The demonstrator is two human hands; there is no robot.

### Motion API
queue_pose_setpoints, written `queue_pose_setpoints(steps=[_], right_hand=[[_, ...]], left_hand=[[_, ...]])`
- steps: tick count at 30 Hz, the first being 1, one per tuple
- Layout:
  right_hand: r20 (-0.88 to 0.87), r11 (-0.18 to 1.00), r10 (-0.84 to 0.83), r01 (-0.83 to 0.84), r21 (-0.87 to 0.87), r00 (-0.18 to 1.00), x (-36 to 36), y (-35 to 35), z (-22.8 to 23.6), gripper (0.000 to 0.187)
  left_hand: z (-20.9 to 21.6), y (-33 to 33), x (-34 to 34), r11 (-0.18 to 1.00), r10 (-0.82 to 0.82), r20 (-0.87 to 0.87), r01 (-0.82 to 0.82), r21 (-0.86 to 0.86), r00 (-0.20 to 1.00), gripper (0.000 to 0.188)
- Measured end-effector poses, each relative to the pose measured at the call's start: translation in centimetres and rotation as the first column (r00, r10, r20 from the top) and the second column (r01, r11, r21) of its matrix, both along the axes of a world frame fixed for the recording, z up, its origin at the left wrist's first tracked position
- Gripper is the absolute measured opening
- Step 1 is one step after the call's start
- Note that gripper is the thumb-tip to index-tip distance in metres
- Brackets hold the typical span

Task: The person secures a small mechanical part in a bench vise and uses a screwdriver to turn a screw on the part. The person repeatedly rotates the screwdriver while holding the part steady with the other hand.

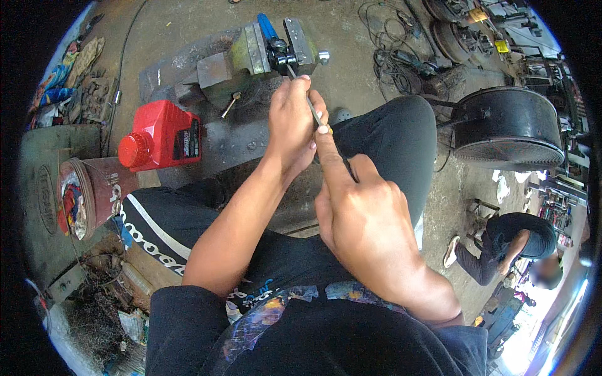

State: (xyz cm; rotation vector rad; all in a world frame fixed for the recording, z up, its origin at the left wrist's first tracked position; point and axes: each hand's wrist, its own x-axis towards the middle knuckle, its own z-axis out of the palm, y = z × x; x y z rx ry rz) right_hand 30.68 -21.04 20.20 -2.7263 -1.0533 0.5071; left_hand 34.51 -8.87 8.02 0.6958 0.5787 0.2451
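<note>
A bench vise [246, 52] with worn, greenish jaws stands ahead of me. Between its jaws sits a black metal part [279, 54] with a blue handle [266, 26] pointing away. Both my hands hold one slim, dark metal tool [314, 111] that looks like a thin file, its far end at the black part. My left hand [292, 119] pinches it near the vise, fingers closed. Behind it, my right hand [367, 200] wraps the near end, the index finger stretched along the tool. The right palm hides the tool's near end.
A red plastic jug [164, 136] stands left of the vise, near a bucket of rags [103, 188]. Coiled cables [396, 59] lie on the floor at the far right. A black drum-shaped thing with a grille [509, 125] stands right of my knee. Another person [517, 241] crouches at the right.
</note>
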Motion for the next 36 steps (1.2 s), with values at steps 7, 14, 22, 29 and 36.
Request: queue_pose_setpoints(steps=[7, 14, 22, 29, 36], right_hand=[[-0.003, 1.0, 0.016, -0.016, 0.002, 1.0, 0.3, -0.1, 0.2, 0.068], [0.002, 1.0, 0.019, -0.019, 0.003, 1.0, 0.1, -0.1, 0.7, 0.066], [0.009, 1.0, 0.014, -0.014, -0.012, 1.0, 0.4, 0.6, 0.1, 0.066], [-0.043, 1.0, 0.003, -0.004, -0.029, 0.999, 0.1, 0.3, 1.6, 0.067], [-0.033, 0.998, -0.009, 0.007, -0.065, 0.999, 0.2, 0.2, 1.6, 0.068]], left_hand=[[-0.3, 0.2, 0.0, 0.999, -0.052, -0.058, 0.053, 0.014, 0.997, 0.038], [0.1, -0.2, -0.4, 0.999, -0.048, -0.018, 0.048, 0.024, 0.999, 0.037], [0.1, 0.3, 0.2, 1.0, 0.027, -0.01, -0.027, -0.014, 1.0, 0.035], [0.7, -0.2, -0.6, 0.999, -0.038, -0.049, 0.037, -0.017, 0.998, 0.039], [1.1, -0.2, -0.3, 1.0, 0.006, -0.058, -0.008, -0.028, 0.998, 0.039]])
